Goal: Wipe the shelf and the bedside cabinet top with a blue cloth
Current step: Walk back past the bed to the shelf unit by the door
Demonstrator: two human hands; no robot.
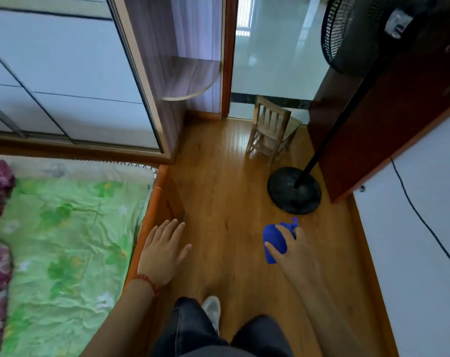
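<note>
One blue cloth is the only cleaning tool in sight, bunched into a soft wad in the right hand, whose fingers curl over it so that the grip is clenched on the fabric, held in the air above the wooden floor and just short of the black base of a standing fan. It looks light and limp, likely to flop or unfold if held by a corner, so a bunched hold with the palm behind it, as now, should give the flattest pressing face for wiping; nothing about it seems fragile or slippery. The left hand is released, fingers spread and straight, holding nothing, hovering near the orange wooden bed frame; a red string bracelet sits on its wrist. Further out, the curved purple-toned shelf juts from the side of the wardrobe beside the doorway, well apart from the cloth, so no wiping has visibly begun. I cannot pick out the bedside cabinet top with certainty. A small wooden chair stands by the doorway, and the bed to the left carries a green floral sheet. Dark trouser legs and a pale shoe show at the bottom edge.
</note>
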